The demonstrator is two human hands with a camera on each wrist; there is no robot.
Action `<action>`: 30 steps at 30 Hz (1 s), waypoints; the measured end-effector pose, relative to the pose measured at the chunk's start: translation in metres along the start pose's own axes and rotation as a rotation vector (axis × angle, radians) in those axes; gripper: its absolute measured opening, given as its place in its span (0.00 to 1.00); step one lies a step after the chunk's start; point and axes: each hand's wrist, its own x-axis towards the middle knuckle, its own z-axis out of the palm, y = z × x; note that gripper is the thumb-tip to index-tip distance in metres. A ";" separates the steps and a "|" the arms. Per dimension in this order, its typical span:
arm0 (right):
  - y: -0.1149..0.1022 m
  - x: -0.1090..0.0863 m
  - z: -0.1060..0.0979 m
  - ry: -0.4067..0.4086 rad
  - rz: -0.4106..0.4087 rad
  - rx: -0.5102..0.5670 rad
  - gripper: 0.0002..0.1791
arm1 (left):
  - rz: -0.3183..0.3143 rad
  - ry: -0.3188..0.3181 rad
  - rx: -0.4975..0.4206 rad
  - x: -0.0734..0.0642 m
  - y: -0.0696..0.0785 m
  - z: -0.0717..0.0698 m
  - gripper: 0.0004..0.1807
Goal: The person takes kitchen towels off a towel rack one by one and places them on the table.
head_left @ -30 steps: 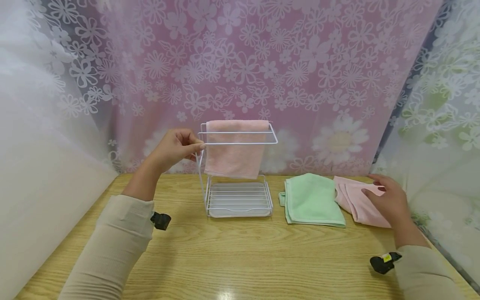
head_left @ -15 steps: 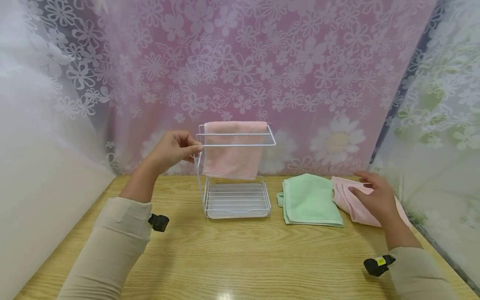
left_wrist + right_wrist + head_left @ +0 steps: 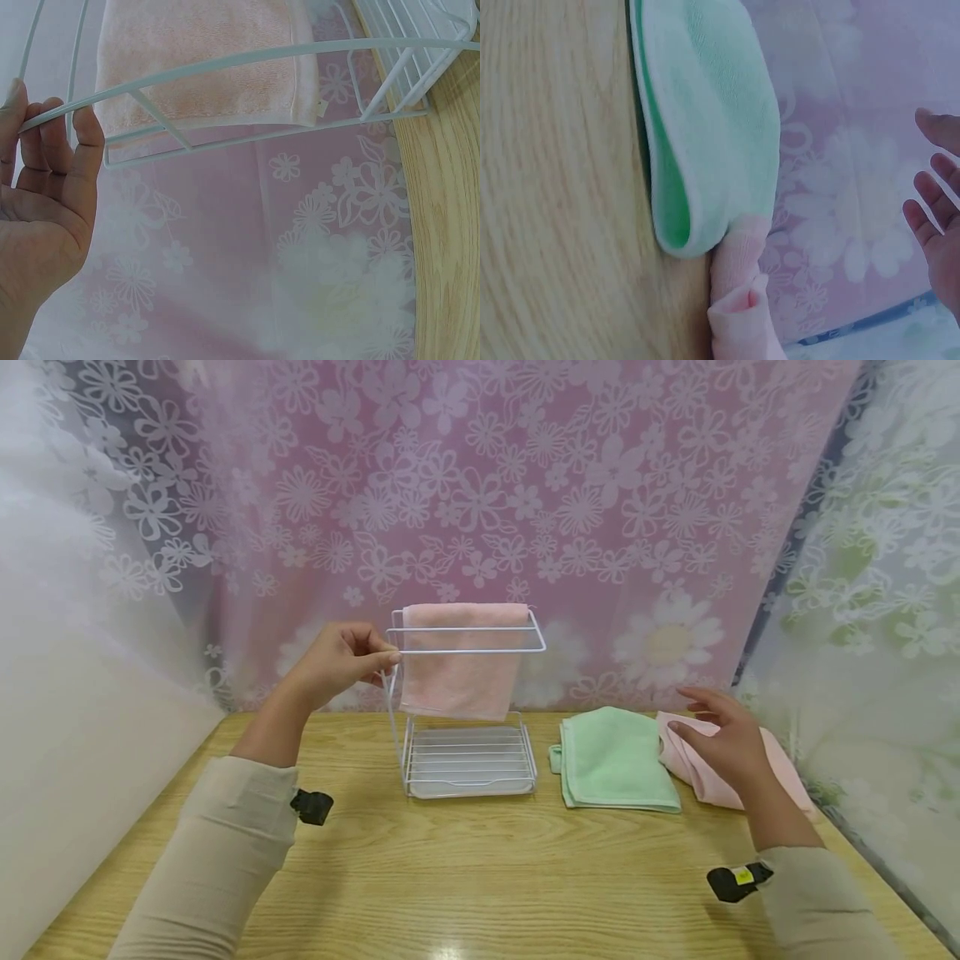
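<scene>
My left hand (image 3: pixel 341 660) pinches the upper left side of a white wire rack (image 3: pixel 472 652) between thumb and fingers; the left wrist view shows the fingertips on the wire. A pink towel (image 3: pixel 461 681) hangs folded over the rack's rear top bar. Over on the right, my right hand (image 3: pixel 723 739) hovers with fingers parted and nothing in them. Below and behind it lies a second pink towel (image 3: pixel 780 768), folded and partly covered by the hand. A folded green towel (image 3: pixel 705 112) lies to its left, touching the pink one.
The rack's slatted base holds a pale tray (image 3: pixel 472 787) on the wooden table (image 3: pixel 450 868). A pink flowered curtain (image 3: pixel 480 485) closes off the back, and pale sheets stand at both sides. Each sleeve carries a small black camera (image 3: pixel 311 807).
My right hand has moved left across the pink towel toward the green one, uncovering more of the pink towel's right side. The left hand keeps its grip on the rack.
</scene>
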 end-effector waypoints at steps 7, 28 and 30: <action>-0.019 0.007 0.003 -0.052 -0.010 0.014 0.27 | -0.021 0.002 -0.013 0.000 0.001 0.001 0.12; -0.088 0.019 0.006 -0.053 -0.205 0.134 0.25 | -0.029 -0.017 -0.015 -0.001 0.003 0.000 0.13; -0.091 0.020 0.007 -0.054 -0.220 0.137 0.25 | -0.028 -0.020 -0.016 -0.001 0.003 -0.001 0.14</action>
